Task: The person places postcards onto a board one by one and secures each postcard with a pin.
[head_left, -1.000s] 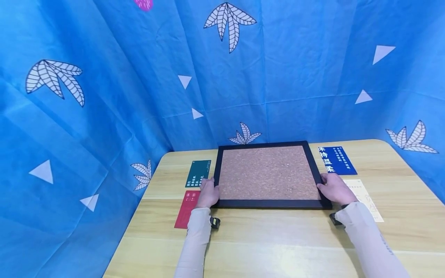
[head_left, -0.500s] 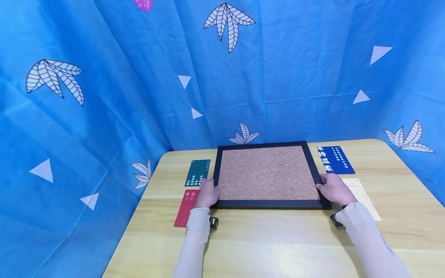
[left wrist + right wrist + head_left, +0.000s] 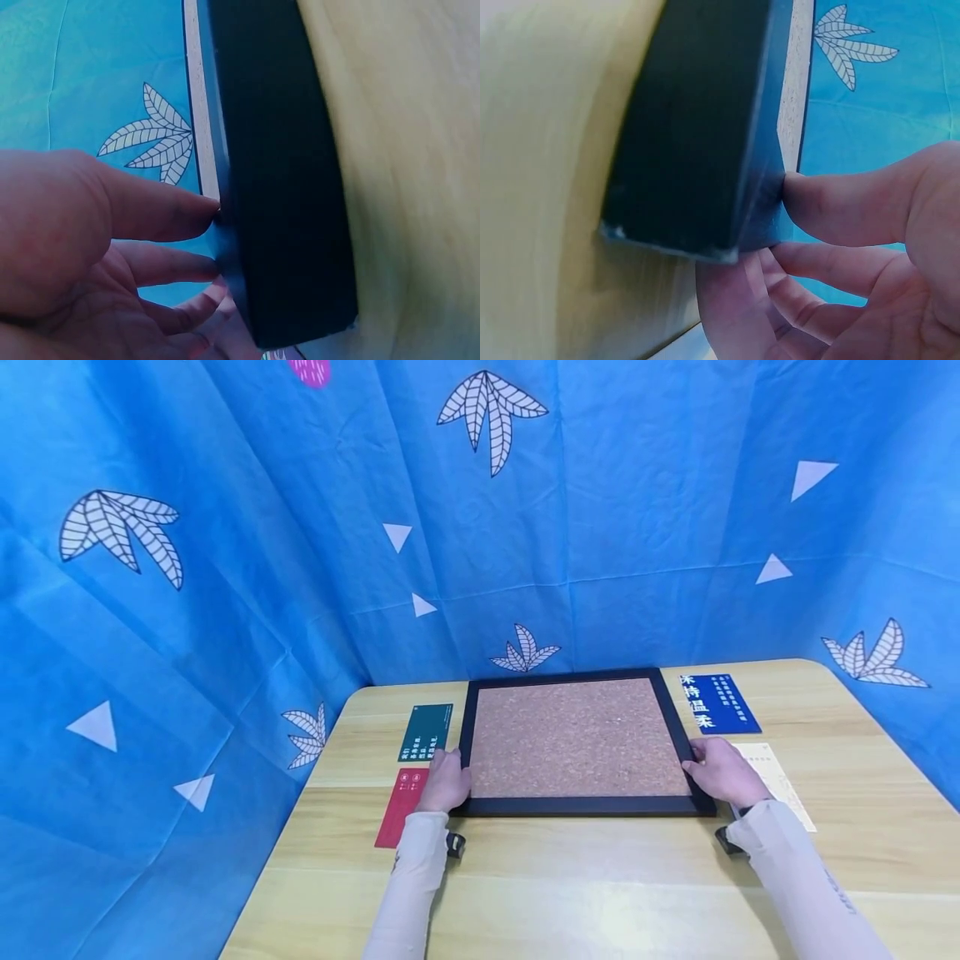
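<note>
A cork board (image 3: 577, 739) in a black frame is near the table's far edge in the head view, one long side facing me. My left hand (image 3: 446, 781) grips its left side by the near corner; the left wrist view has the thumb on the frame's upper edge (image 3: 277, 172) and fingers against its side. By the opposite near corner, my right hand (image 3: 727, 772) holds the frame. Its thumb (image 3: 840, 206) presses the side in the right wrist view, and one finger reaches below the corner. Whether the board touches the table I cannot tell.
Left of the board lie a green card (image 3: 423, 735) and a red card (image 3: 405, 806), partly behind my left arm. A blue card (image 3: 723, 703) and a cream card (image 3: 776, 785) lie on its right. A blue patterned curtain (image 3: 480, 527) hangs behind the wooden table (image 3: 570, 902).
The framed cork board has shifted slightly downward in the head view, with both hands still holding its sides. The cards keep their places on the table.
</note>
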`<state>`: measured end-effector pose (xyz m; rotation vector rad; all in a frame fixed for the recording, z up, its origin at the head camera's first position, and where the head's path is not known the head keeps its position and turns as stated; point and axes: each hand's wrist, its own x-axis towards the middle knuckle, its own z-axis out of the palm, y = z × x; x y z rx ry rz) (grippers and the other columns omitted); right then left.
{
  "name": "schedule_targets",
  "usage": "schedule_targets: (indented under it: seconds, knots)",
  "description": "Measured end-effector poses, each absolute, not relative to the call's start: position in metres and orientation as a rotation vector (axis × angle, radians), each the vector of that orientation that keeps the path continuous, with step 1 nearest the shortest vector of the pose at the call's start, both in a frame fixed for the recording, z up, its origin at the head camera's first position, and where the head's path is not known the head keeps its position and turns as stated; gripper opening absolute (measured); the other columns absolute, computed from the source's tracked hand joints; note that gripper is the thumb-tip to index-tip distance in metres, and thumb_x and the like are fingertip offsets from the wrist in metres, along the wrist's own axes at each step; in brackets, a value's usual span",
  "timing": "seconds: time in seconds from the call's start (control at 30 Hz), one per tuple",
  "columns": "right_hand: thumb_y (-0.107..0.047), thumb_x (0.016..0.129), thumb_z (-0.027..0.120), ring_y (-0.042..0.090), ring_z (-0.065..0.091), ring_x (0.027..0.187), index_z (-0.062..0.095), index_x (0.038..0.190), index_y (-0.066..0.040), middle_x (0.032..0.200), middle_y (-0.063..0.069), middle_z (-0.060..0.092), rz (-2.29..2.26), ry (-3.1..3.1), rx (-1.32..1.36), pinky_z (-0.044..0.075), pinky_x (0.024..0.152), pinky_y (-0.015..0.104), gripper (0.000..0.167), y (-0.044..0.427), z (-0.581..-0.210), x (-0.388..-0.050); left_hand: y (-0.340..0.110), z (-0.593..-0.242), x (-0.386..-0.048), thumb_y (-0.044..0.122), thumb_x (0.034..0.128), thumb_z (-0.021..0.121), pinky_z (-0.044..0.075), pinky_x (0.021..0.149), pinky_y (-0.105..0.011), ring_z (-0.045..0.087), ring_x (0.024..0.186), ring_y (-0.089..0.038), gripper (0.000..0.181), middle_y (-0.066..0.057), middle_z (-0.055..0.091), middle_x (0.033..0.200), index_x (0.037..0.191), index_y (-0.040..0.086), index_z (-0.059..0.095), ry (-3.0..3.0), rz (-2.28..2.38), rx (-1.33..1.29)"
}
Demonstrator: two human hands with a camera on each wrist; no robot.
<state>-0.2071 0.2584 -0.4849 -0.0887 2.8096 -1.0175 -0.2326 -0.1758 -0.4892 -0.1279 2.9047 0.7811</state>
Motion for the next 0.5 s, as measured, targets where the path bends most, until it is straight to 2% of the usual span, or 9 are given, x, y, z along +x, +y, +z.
schedule_targets:
  seconds: [0.1,0.3,0.5]
  knots:
    - [-0.005,0.099,0.057,0.026,0.065,0.086,0.062,0.123,0.016,0.107,0.029,0.070,-1.004,2.831,-0.109,0.056,0.081,0.049,0.033,0.258,-0.484,-0.205,-0.177,-0.489,-0.232,0.017,0.1027,0.060,0.051,0.110,-0.052,0.049,0.124,-0.033,0.054,-0.025,0.052,0.138,0.149,-0.008,0.047,2.894,0.785,-0.134]
    - [-0.004,0.099,0.057,0.023,0.064,0.081,0.064,0.120,0.015,0.102,0.025,0.072,-1.013,2.823,-0.136,0.053,0.073,0.038,0.030,0.259,-0.483,-0.201,-0.179,-0.487,-0.226,0.017,0.1017,0.061,0.057,0.098,-0.049,0.054,0.113,-0.031,0.048,-0.021,0.055,0.125,0.144,-0.005,0.054,2.889,0.834,-0.126]
    - [-0.003,0.099,0.057,0.022,0.063,0.081,0.065,0.120,0.015,0.104,0.026,0.073,-1.007,2.831,-0.162,0.053,0.074,0.038,0.028,0.259,-0.483,-0.193,-0.180,-0.485,-0.217,0.015,0.1010,0.061,0.057,0.100,-0.049,0.056,0.112,-0.031,0.052,-0.023,0.055,0.126,0.146,-0.008,0.051,2.897,0.789,-0.087]
